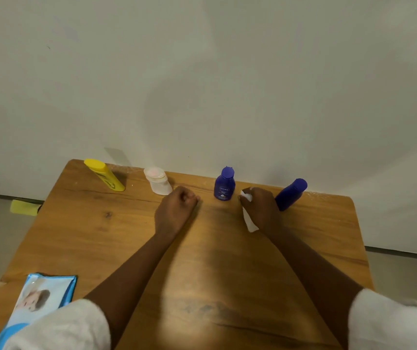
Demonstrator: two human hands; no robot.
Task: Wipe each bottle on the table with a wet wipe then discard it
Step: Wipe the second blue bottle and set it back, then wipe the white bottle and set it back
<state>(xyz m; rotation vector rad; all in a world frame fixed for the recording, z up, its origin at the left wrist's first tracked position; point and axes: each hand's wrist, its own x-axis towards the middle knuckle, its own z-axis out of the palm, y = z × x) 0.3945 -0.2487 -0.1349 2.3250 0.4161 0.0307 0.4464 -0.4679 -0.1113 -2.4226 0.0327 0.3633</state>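
Note:
Along the far edge of the wooden table (106, 238) stand a yellow bottle (104, 174), a white bottle (158, 180), a small blue bottle (224, 184) with a label, and a larger blue bottle (290, 194). My left hand (175, 209) rests fisted on the table between the white and small blue bottles, holding nothing. My right hand (260, 207) is closed on a white wet wipe (248, 218), just left of the larger blue bottle, touching or nearly touching it.
A light blue wet wipes pack (38, 299) lies at the table's near left corner, partly under my white sleeve. A yellow object (24, 207) sits on the floor left of the table. A plain wall rises directly behind the bottles.

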